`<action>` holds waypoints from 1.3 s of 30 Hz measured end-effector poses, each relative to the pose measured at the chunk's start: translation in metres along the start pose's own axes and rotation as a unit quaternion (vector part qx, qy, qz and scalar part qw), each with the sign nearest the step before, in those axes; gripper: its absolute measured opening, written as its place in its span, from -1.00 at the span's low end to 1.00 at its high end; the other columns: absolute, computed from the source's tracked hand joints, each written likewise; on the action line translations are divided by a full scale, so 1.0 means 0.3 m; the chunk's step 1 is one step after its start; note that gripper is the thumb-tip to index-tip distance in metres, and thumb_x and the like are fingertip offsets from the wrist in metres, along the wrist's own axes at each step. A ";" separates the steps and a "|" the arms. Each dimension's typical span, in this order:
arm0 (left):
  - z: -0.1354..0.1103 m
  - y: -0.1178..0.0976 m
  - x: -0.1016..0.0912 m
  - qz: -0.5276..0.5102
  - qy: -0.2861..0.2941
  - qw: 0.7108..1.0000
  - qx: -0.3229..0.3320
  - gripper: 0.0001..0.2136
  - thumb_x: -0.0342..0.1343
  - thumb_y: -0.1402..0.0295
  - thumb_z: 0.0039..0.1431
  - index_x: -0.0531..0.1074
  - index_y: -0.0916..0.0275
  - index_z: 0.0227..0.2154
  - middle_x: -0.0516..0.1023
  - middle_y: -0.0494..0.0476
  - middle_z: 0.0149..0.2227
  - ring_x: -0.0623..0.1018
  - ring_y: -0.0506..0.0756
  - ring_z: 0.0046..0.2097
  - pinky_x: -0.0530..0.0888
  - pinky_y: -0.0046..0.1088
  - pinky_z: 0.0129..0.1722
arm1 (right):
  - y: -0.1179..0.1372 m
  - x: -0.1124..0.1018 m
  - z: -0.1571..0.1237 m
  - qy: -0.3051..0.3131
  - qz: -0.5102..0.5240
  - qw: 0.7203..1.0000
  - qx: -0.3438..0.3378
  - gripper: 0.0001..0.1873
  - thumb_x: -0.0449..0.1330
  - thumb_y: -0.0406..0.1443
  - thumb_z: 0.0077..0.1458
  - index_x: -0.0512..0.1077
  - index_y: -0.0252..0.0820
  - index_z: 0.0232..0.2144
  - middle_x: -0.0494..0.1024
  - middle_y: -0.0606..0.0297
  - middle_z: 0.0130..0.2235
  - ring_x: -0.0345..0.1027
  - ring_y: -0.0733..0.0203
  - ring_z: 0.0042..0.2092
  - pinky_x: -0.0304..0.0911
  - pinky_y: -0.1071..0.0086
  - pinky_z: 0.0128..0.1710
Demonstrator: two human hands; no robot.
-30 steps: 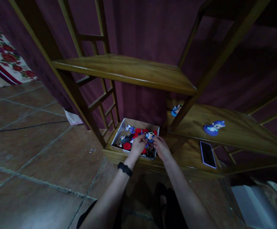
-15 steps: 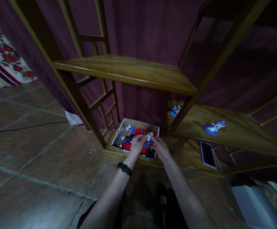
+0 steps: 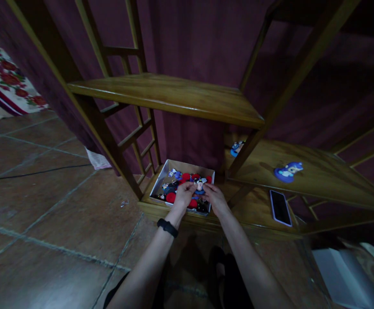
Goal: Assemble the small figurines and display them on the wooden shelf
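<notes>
Between my two hands is a small figurine (image 3: 200,186) with a pale body and a blue base. My left hand (image 3: 185,193), with a black band on its wrist, grips it from the left with closed fingers. From the right, the fingers of my right hand (image 3: 215,197) close on the same figurine. Both hands are over a shallow open box (image 3: 158,181) on the low shelf. Inside the box lie several figurines with red, blue and black parts, among them a red-based one (image 3: 170,197). My hands cover some of them.
A wooden board (image 3: 161,92) spans above the box. To the right, a blue-purple figurine (image 3: 289,171) stands on a raised shelf, and another figurine (image 3: 236,148) is partly behind a post. A phone (image 3: 280,207) lies on the lower shelf. A pale box (image 3: 343,274) sits on the floor.
The figurine and both hands stay almost in place over the box, with the figurine perhaps turned slightly. The whole view has shifted a little.
</notes>
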State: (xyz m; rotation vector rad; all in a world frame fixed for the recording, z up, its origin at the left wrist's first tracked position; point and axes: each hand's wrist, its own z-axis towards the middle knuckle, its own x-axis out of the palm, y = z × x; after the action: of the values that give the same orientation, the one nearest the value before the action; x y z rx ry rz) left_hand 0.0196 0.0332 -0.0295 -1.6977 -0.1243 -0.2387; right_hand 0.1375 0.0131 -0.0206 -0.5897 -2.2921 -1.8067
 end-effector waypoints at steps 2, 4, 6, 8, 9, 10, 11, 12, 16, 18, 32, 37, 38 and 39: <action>0.001 0.001 0.000 -0.006 0.000 1.000 -0.006 -0.64 0.27 0.11 -0.26 0.47 0.35 -0.50 0.46 0.04 -0.54 0.38 -0.06 -0.51 0.32 -0.59 -0.53 | -0.002 -0.002 0.001 -0.005 0.003 1.000 0.000 -0.68 0.34 -0.17 -0.26 0.46 -0.21 -0.41 0.56 0.27 -0.33 0.43 0.25 -0.34 0.40 0.34 -0.32; 0.001 0.001 0.001 -0.013 -0.003 1.000 -0.011 -0.65 0.28 0.12 -0.27 0.48 0.34 -0.50 0.47 0.04 -0.54 0.38 -0.06 -0.51 0.32 -0.59 -0.53 | -0.005 -0.004 0.003 -0.007 0.008 1.000 -0.001 -0.68 0.34 -0.17 -0.25 0.46 -0.21 -0.40 0.56 0.27 -0.33 0.43 0.24 -0.32 0.41 0.33 -0.31; -0.001 0.000 0.001 -0.023 -0.004 1.000 -0.015 -0.65 0.29 0.15 -0.28 0.49 0.34 -0.48 0.48 0.05 -0.54 0.38 -0.07 -0.52 0.33 -0.58 -0.53 | -0.008 -0.006 0.005 -0.010 0.013 1.000 0.002 -0.68 0.34 -0.18 -0.26 0.45 -0.20 -0.39 0.56 0.26 -0.32 0.44 0.22 -0.32 0.41 0.32 -0.30; -0.005 -0.003 0.001 -0.032 -0.002 0.999 -0.021 -0.65 0.30 0.18 -0.29 0.51 0.34 -0.45 0.49 0.06 -0.52 0.39 -0.07 -0.51 0.33 -0.58 -0.51 | -0.008 -0.005 0.006 -0.017 0.017 1.000 0.005 -0.68 0.35 -0.20 -0.28 0.45 -0.20 -0.40 0.56 0.27 -0.31 0.44 0.21 -0.31 0.41 0.31 -0.29; -0.007 -0.005 0.001 -0.035 0.000 0.999 -0.024 -0.65 0.31 0.19 -0.29 0.51 0.35 -0.44 0.50 0.07 -0.51 0.39 -0.07 -0.51 0.34 -0.58 -0.51 | -0.007 -0.004 0.005 -0.019 0.019 1.000 0.005 -0.68 0.36 -0.21 -0.29 0.45 -0.20 -0.40 0.56 0.27 -0.31 0.44 0.21 -0.31 0.42 0.30 -0.29; -0.008 -0.007 0.001 -0.037 0.001 0.999 -0.027 -0.65 0.31 0.19 -0.29 0.52 0.35 -0.44 0.50 0.08 -0.50 0.40 -0.07 -0.50 0.34 -0.58 -0.50 | -0.005 -0.002 0.004 -0.018 0.018 1.000 0.005 -0.68 0.36 -0.22 -0.29 0.45 -0.19 -0.40 0.56 0.28 -0.31 0.44 0.21 -0.31 0.42 0.30 -0.28; -0.010 -0.010 0.000 -0.039 0.001 0.999 -0.030 -0.65 0.31 0.20 -0.29 0.52 0.35 -0.43 0.51 0.09 -0.49 0.40 -0.07 -0.49 0.34 -0.58 -0.50 | -0.003 0.000 0.002 -0.015 0.016 1.000 0.005 -0.68 0.37 -0.22 -0.29 0.45 -0.19 -0.40 0.56 0.29 -0.31 0.45 0.21 -0.31 0.42 0.29 -0.27; -0.012 -0.012 0.000 -0.040 0.001 0.999 -0.031 -0.65 0.31 0.20 -0.29 0.53 0.35 -0.43 0.51 0.10 -0.48 0.41 -0.07 -0.48 0.35 -0.58 -0.49 | 0.000 0.002 -0.001 -0.010 0.014 1.000 0.004 -0.69 0.37 -0.23 -0.29 0.45 -0.19 -0.41 0.56 0.29 -0.30 0.45 0.21 -0.31 0.42 0.29 -0.26; -0.018 -0.021 0.001 -0.039 0.006 0.999 -0.032 -0.65 0.32 0.20 -0.31 0.53 0.35 -0.44 0.52 0.10 -0.47 0.42 -0.06 -0.47 0.35 -0.57 -0.48 | 0.013 0.009 -0.011 0.000 0.001 1.000 0.000 -0.69 0.36 -0.22 -0.28 0.45 -0.18 -0.40 0.56 0.30 -0.29 0.45 0.21 -0.30 0.41 0.28 -0.24; -0.020 -0.024 0.003 -0.042 0.010 0.999 -0.031 -0.66 0.33 0.21 -0.33 0.53 0.34 -0.46 0.52 0.08 -0.49 0.41 -0.07 -0.48 0.35 -0.58 -0.48 | 0.017 0.010 -0.015 0.000 -0.007 1.000 0.003 -0.68 0.36 -0.21 -0.28 0.46 -0.18 -0.39 0.56 0.29 -0.29 0.45 0.22 -0.29 0.40 0.29 -0.24; -0.015 -0.022 0.000 -0.024 0.020 0.999 -0.029 -0.71 0.33 0.28 -0.36 0.54 0.32 -0.48 0.54 0.11 -0.48 0.44 -0.02 -0.47 0.38 -0.50 -0.41 | 0.017 0.001 -0.015 0.035 -0.012 0.999 -0.003 -0.64 0.37 -0.21 -0.33 0.49 -0.20 -0.38 0.57 0.29 -0.29 0.44 0.22 -0.30 0.37 0.32 -0.24; -0.018 -0.026 -0.001 -0.017 0.023 0.999 -0.032 -0.76 0.30 0.34 -0.32 0.55 0.31 -0.48 0.54 0.10 -0.48 0.44 -0.02 -0.46 0.37 -0.50 -0.40 | 0.012 0.001 -0.015 0.039 -0.007 0.999 -0.007 -0.67 0.36 -0.24 -0.33 0.50 -0.20 -0.39 0.58 0.29 -0.30 0.44 0.20 -0.29 0.36 0.30 -0.21; -0.019 -0.027 -0.001 -0.015 0.022 0.999 -0.031 -0.77 0.30 0.35 -0.31 0.55 0.31 -0.48 0.53 0.09 -0.50 0.43 -0.03 -0.47 0.36 -0.50 -0.41 | 0.011 0.001 -0.014 0.038 -0.006 0.999 -0.006 -0.68 0.36 -0.24 -0.33 0.50 -0.20 -0.39 0.58 0.29 -0.30 0.44 0.20 -0.28 0.35 0.29 -0.20; -0.020 -0.028 -0.001 -0.014 0.022 0.999 -0.029 -0.78 0.29 0.35 -0.31 0.55 0.31 -0.49 0.53 0.08 -0.51 0.42 -0.03 -0.48 0.36 -0.51 -0.42 | 0.011 0.000 -0.014 0.038 -0.006 0.999 -0.005 -0.68 0.36 -0.25 -0.33 0.50 -0.20 -0.39 0.58 0.29 -0.30 0.44 0.20 -0.28 0.35 0.28 -0.19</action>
State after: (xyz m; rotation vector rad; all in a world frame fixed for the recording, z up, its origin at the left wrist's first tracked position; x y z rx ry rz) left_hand 0.0169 0.0285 -0.0206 -1.7479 -0.1100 -0.3032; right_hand 0.1382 0.0096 -0.0166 -0.5007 -2.2432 -1.8158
